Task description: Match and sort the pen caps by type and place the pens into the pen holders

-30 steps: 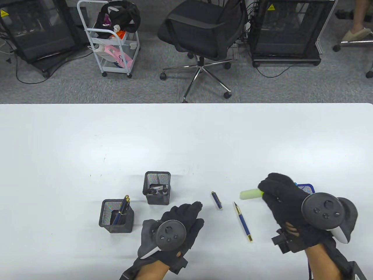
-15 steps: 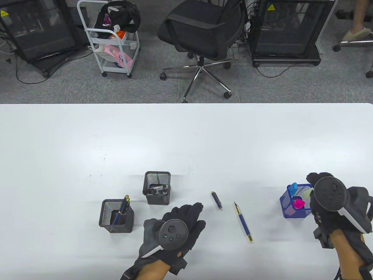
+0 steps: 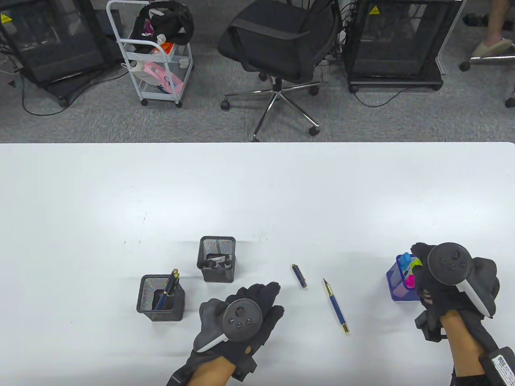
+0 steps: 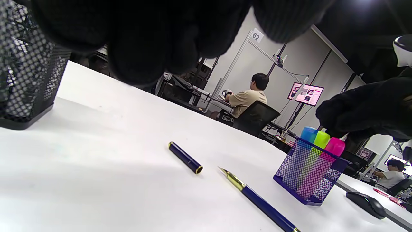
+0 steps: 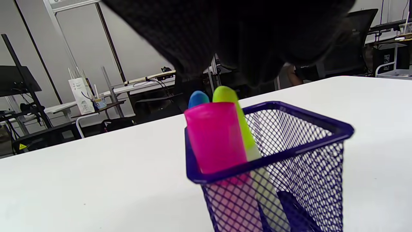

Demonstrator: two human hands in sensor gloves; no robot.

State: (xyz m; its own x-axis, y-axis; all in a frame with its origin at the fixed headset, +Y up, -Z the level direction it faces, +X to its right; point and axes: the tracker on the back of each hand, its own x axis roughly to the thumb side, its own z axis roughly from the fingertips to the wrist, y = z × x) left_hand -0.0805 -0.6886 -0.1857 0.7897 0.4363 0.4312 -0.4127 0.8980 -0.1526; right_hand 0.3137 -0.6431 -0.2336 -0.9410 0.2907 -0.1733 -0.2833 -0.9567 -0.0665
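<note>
Fingers (image 3: 268, 290) of your left hand (image 3: 237, 317) lie straight and relaxed on the white worktop (image 3: 257, 193), gripping nothing, while your right hand (image 3: 446, 281) hovers over the blue mesh holder (image 3: 396, 283) at the worktop's right; whether its fingers are curled or loose you cannot tell from these views, since the tracker and glove hide them. That holder stands upright and carries three highlighters: a pink one (image 5: 215, 138), a yellow-green one (image 5: 228, 106) leaning behind it, and a blue one (image 5: 198, 98) at the back. Between your two hands, a blue pen (image 3: 335, 305) with a gold tip lies uncapped on the worktop, and its blue cap (image 3: 299, 276) lies just beside it, apart from it, towards your left hand. Two black mesh holders stand to the left: the nearer one (image 3: 160, 298) holds blue pens with gold trim, the farther one (image 3: 217, 259) holds dark markers. The worktop is plain, glossy and lightly scuffed. Beyond its far edge lies grey carpet with a black office chair (image 3: 281, 44), a white wheeled cart (image 3: 155, 52) loaded with bags, and black mesh cabinets (image 3: 396, 40) on either side. In the left wrist view a seated person (image 4: 246, 96) faces away near a lit monitor (image 4: 307, 94), and a computer mouse (image 4: 367, 201) rests on a neighbouring desk.
</note>
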